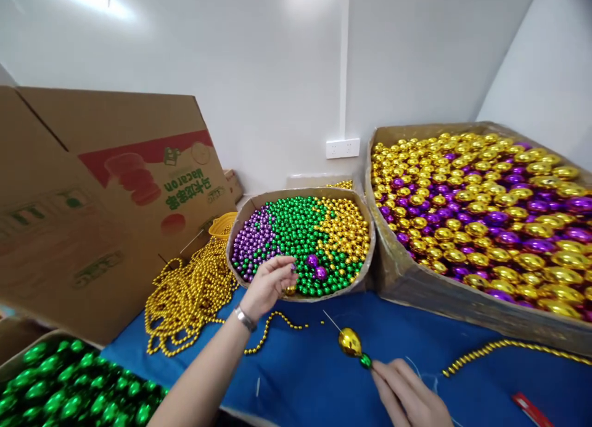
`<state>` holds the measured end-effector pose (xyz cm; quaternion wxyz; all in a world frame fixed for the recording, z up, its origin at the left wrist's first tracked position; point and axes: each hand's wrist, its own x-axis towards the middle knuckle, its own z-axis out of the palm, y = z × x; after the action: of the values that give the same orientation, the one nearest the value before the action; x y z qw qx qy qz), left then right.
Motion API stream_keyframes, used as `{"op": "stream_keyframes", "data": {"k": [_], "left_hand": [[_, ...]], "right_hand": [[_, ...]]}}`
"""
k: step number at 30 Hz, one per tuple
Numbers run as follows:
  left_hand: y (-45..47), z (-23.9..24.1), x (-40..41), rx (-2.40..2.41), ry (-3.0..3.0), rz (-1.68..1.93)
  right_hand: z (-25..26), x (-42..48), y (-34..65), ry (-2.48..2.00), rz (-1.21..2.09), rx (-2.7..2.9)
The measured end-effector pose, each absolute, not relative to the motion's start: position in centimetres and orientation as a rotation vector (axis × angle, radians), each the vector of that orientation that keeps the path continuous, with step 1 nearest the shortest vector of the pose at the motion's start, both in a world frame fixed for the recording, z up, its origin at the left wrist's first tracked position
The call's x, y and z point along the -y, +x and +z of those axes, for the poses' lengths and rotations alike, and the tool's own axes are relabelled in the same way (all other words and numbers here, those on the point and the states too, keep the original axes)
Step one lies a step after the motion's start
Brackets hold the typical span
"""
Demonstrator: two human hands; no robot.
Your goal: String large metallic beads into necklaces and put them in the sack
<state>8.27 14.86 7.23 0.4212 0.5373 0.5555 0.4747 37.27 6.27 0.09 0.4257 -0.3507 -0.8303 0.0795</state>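
Note:
In the head view my left hand (271, 284) reaches over the front of a cardboard tray (369, 254) of small round beads. Its thumb and fingers are pinched together on what looks like a small purple bead (292, 268). Lower right, my right hand (409, 393) pinches the end of a thin needle (331, 320) at a small green bead (365, 360). A large gold egg-shaped bead (350, 342) is threaded ahead of the green one, and the needle's bare tip points up and left. Two larger purple beads (312, 261) lie on the green beads in the tray.
A big box (398, 273) of gold and purple beads stands at right. Gold bead strings (194, 291) are heaped at left beside a cardboard carton (139, 229). Large green beads (69, 384) fill a container front left. A red tool (531, 410) lies on the blue cloth (296, 365).

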Motion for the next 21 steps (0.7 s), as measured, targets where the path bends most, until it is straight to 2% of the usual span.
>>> {"op": "stream_keyframes", "data": {"k": [3, 6, 16, 21], "left_hand": [[11.1, 6.9, -12.3, -0.972, 0.883, 1.269], [12.7, 6.6, -11.2, -0.892, 0.762, 1.237], [13.7, 6.0, -10.4, -0.915, 0.872, 1.151], [13.8, 6.2, -10.3, -1.066, 1.208, 1.098]], "right_hand": [[0.1, -6.0, 36.7, -0.926, 0.235, 2.047], [0.4, -5.9, 36.4, -0.951, 0.251, 2.024], [0.7, -5.8, 37.1, -1.011, 0.196, 2.056], [-0.4, -5.7, 38.0, -1.1, -0.091, 2.131]]}}
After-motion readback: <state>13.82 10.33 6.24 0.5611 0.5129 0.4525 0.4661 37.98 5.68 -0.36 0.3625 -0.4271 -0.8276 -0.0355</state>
